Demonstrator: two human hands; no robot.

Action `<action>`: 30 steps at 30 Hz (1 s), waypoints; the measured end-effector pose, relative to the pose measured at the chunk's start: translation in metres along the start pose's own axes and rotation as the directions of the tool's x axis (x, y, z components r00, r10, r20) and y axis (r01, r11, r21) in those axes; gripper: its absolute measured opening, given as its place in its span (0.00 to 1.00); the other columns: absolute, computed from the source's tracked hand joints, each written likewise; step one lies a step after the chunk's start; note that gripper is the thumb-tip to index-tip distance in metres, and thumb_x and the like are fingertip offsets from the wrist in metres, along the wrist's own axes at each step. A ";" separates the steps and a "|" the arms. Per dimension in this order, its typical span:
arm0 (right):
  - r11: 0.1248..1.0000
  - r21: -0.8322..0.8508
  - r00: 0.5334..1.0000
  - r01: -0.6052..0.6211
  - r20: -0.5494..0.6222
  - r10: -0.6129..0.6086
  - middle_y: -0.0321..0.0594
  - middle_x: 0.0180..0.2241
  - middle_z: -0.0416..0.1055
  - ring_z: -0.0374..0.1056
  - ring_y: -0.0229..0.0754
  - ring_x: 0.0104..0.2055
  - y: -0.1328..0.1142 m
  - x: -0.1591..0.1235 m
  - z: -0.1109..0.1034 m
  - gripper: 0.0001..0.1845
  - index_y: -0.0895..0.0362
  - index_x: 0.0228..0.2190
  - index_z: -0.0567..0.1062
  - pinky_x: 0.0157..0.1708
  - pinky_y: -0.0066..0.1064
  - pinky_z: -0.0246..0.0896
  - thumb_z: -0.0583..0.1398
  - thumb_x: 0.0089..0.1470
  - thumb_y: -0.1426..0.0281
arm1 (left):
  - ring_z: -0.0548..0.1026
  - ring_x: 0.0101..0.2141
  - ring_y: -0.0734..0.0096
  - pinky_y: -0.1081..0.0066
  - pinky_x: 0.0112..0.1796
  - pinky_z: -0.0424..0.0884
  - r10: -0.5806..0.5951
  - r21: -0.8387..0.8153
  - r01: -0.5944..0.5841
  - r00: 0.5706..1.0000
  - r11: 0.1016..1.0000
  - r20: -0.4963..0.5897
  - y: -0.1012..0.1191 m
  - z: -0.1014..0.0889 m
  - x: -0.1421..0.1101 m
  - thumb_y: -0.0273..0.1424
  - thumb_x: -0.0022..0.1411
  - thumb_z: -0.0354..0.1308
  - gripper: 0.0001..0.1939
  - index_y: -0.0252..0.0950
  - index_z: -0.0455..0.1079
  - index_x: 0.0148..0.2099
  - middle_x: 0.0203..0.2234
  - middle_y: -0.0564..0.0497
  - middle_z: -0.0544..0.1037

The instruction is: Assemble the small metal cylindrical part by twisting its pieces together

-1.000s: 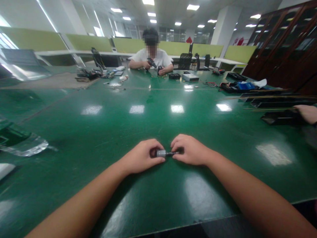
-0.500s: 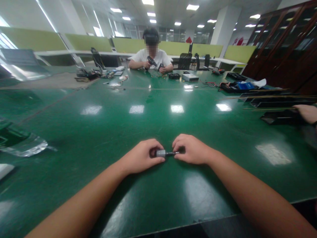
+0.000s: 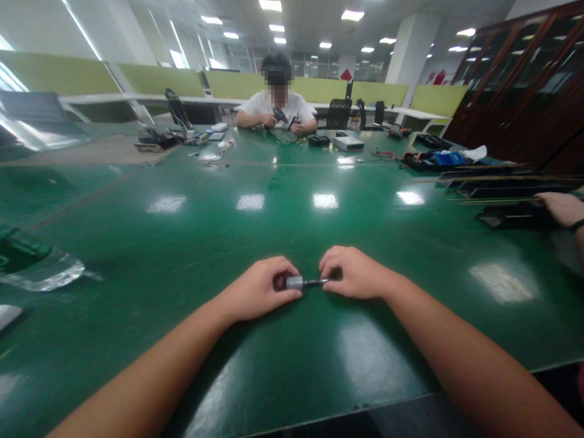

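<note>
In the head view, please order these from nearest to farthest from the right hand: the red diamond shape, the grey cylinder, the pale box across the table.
1. Grey cylinder: just left of the right hand, held in the left hand.
2. Pale box: ahead, on the far part of the table.
3. Red diamond shape: background, beyond the table.

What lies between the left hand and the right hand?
In the head view, a grey cylinder at the left hand, and a thin dark shaft running from it to the right hand.

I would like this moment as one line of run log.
left hand: around grey cylinder | right hand: at dark shaft's end | surface: green table | left edge: clear bottle
</note>
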State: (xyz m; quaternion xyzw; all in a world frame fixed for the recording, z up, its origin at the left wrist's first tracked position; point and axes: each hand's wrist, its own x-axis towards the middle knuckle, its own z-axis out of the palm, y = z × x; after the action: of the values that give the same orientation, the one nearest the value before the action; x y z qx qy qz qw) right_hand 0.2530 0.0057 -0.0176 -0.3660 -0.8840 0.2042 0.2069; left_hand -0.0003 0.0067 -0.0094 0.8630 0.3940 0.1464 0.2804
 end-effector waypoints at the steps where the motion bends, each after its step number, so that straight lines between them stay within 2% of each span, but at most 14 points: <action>1: 1.000 -0.002 1.000 -0.003 0.000 0.003 0.39 0.37 0.77 0.70 0.42 0.42 0.000 0.000 0.000 0.02 0.56 0.28 0.80 0.47 0.35 0.64 0.67 0.47 0.73 | 0.72 0.30 0.70 0.72 0.31 0.66 0.001 0.001 -0.001 1.000 1.000 -0.001 0.000 0.000 0.000 0.36 0.58 0.64 0.12 0.37 0.74 0.43 0.31 0.53 0.73; 14: 1.000 -0.012 1.000 -0.008 0.011 0.008 0.40 0.38 0.78 0.71 0.42 0.42 0.002 -0.001 -0.003 0.03 0.57 0.29 0.81 0.48 0.35 0.64 0.67 0.47 0.74 | 0.72 0.30 0.71 0.72 0.31 0.66 0.005 -0.002 -0.005 1.000 1.000 -0.001 0.001 -0.001 0.000 0.37 0.58 0.64 0.12 0.37 0.74 0.42 0.31 0.53 0.73; 23: 0.995 -0.045 0.994 -0.088 0.064 0.091 0.40 0.38 0.77 0.72 0.43 0.42 0.009 -0.007 -0.019 0.03 0.56 0.28 0.81 0.47 0.34 0.65 0.67 0.46 0.73 | 0.71 0.29 0.71 0.73 0.30 0.67 -0.004 -0.017 0.004 1.000 1.000 0.003 0.001 -0.001 0.000 0.38 0.59 0.64 0.12 0.37 0.73 0.42 0.31 0.53 0.73; 30: 0.999 -0.018 0.998 -0.049 0.034 0.049 0.40 0.37 0.78 0.72 0.42 0.42 0.006 -0.003 -0.009 0.04 0.56 0.30 0.81 0.47 0.34 0.65 0.66 0.48 0.72 | 0.71 0.30 0.71 0.73 0.31 0.66 0.016 -0.008 -0.016 1.000 1.000 -0.005 0.001 -0.001 0.000 0.37 0.59 0.64 0.12 0.37 0.74 0.42 0.31 0.53 0.73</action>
State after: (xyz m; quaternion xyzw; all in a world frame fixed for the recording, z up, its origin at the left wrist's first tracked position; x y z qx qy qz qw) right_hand 0.2628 0.0090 -0.0139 -0.3857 -0.8800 0.2081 0.1833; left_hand 0.0001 0.0064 -0.0082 0.8646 0.3871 0.1526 0.2815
